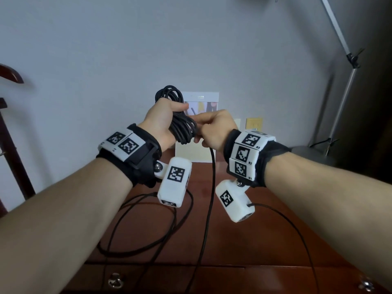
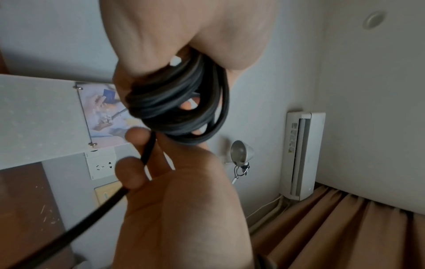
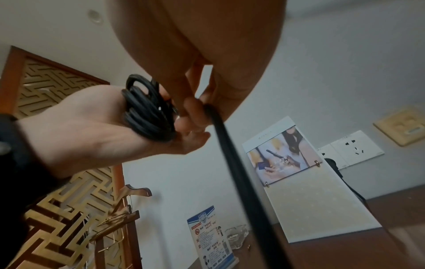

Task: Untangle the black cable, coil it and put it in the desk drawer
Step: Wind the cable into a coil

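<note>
The black cable (image 1: pixel 182 126) is wound in several loops held above the desk. My left hand (image 1: pixel 163 119) grips the coil (image 2: pixel 179 109), thumb across its top. My right hand (image 1: pixel 214 128) sits just right of the coil and pinches the loose strand (image 1: pixel 212 179), which hangs down to the desk and over its front edge. In the right wrist view the coil (image 3: pixel 147 112) lies in the left palm and the strand (image 3: pixel 232 163) runs out from my curled right fingers. A closed drawer front with a metal pull (image 1: pixel 115 282) sits below the desk edge.
A thinner cable (image 1: pixel 135 221) from the wrist cameras loops over the brown desk (image 1: pixel 244 240). A standing calendar (image 1: pixel 197 149) leans at the back wall beside wall sockets (image 1: pixel 254 124). A lamp arm (image 1: pixel 343 85) stands at right, a wooden rack (image 1: pixel 8 128) at left.
</note>
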